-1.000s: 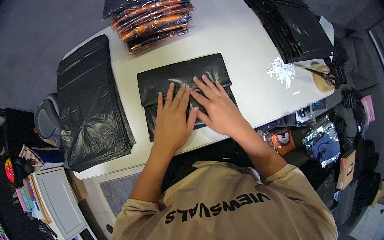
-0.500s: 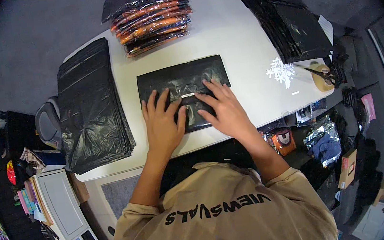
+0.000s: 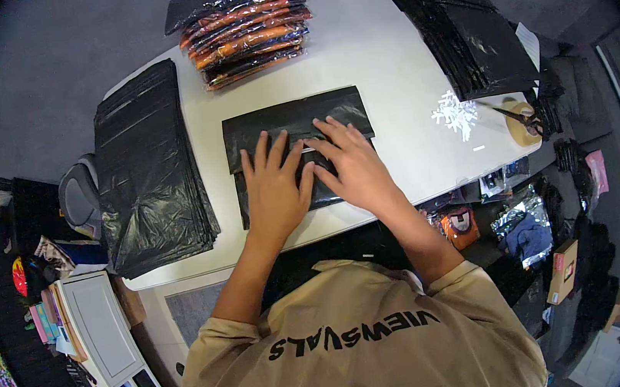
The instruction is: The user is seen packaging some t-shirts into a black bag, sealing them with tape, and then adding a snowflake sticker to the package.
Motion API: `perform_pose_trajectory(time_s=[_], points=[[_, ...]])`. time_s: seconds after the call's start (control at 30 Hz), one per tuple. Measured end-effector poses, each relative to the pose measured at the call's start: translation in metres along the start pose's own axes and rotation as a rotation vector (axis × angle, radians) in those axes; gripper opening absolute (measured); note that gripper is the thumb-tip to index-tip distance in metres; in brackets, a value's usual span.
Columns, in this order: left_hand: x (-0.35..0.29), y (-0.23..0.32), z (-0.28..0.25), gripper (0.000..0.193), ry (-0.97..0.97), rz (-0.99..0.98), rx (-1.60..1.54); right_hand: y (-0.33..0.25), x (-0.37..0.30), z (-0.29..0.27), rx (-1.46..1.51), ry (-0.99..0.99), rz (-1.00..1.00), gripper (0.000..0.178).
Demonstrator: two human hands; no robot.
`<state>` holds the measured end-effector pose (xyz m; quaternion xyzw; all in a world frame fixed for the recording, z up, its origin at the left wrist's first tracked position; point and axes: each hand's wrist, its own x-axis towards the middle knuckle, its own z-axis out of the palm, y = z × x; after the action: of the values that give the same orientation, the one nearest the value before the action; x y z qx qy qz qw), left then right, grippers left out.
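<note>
Resting left hand, right hand on black bag by near edge of surface; spreading fingers, gripping nothing. Maybe risking crooked flap by pushing unevenly.

The view came from the left one of two wide fisheye cameras worn side by side on the person's head, and it faced down. The picture stood upright and unmirrored (its left was the person's own left). The tan shirt sat close to the lens and filled the lower middle, while the left hand and right hand showed from above, near the centre. The white table spread around and beyond them. The coverage reached out to the white cabinet at lower left, straight edges bent toward the rim, and the corners fell to black.
</note>
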<state>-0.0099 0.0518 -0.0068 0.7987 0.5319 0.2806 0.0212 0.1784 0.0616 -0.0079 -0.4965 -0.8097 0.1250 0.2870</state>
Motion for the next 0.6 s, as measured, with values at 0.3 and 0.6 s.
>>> perform_pose_trajectory(time_s=[0.3,0.6], points=[[0.024,-0.027,-0.029,0.02,-0.157,-0.258,-0.052,0.018,0.017,-0.027,0.092,-0.092,0.15,0.017],[0.067,-0.058,0.051,0.058,-0.23,0.027,0.144,0.059,0.073,0.042,-0.302,-0.126,-0.021,0.056]])
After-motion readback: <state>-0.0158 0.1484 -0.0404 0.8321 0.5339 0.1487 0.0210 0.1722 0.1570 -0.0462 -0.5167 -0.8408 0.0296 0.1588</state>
